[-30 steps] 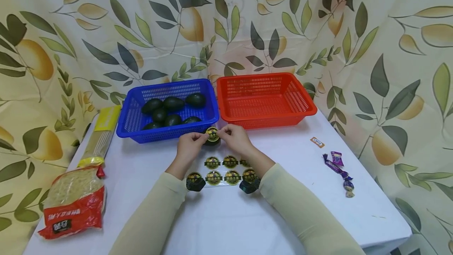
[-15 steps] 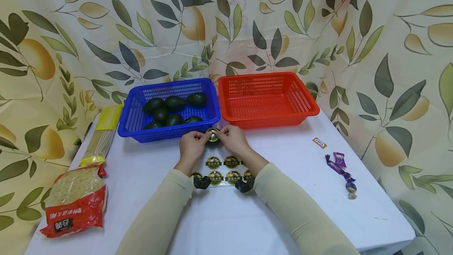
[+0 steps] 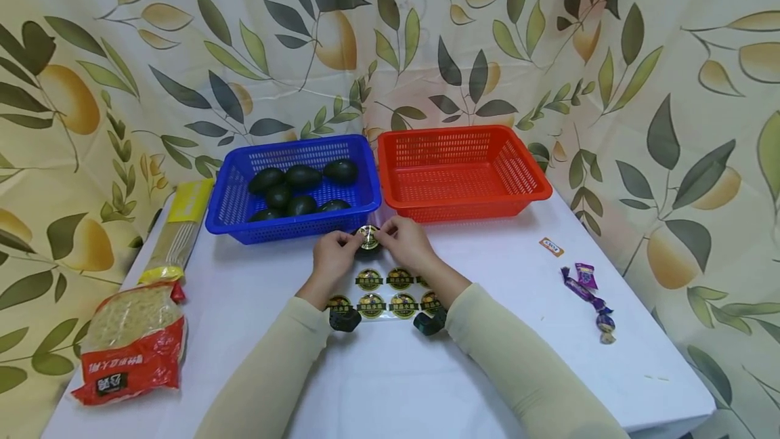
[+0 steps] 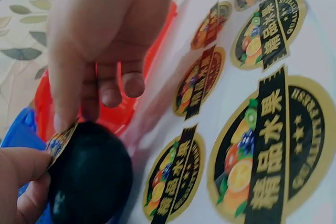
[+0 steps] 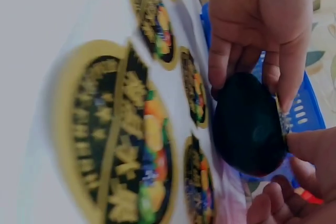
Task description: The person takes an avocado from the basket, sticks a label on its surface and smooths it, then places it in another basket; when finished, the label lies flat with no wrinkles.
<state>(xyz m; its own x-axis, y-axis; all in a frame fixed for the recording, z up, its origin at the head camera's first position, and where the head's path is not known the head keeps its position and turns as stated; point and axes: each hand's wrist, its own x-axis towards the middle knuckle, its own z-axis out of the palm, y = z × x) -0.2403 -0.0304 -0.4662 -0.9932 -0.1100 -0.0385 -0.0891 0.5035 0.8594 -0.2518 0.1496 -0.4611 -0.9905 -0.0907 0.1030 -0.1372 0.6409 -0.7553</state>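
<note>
Just in front of the blue basket, both hands meet at a dark green avocado (image 5: 249, 124) standing on the table. A round gold-and-black sticker (image 3: 368, 236) lies against its upper face. My left hand (image 3: 332, 257) pinches the sticker's left edge between thumb and finger. On the opposite edge, my right hand (image 3: 409, 244) pinches it too, its other fingers loosely curled. The left wrist view shows the sticker (image 4: 59, 142) slanting over the avocado's side. Below the hands lies a sheet of fruit stickers (image 3: 386, 293), partly covered by the right forearm and the wrist cameras.
A blue basket (image 3: 228, 219) with several avocados stands behind the left hand, beside a red basket (image 3: 466, 210). A yellow noodle pack (image 3: 177, 232) and a red-and-clear bag (image 3: 131, 344) lie at left. Wrapped candies (image 3: 588, 300) and a small orange-and-white packet (image 3: 551, 246) lie at right.
Both hands stay at the avocado, pinching the sticker's edges. The sticker's face now catches more glare, as its tilt has shifted slightly. The whole head view has drifted a little.
</note>
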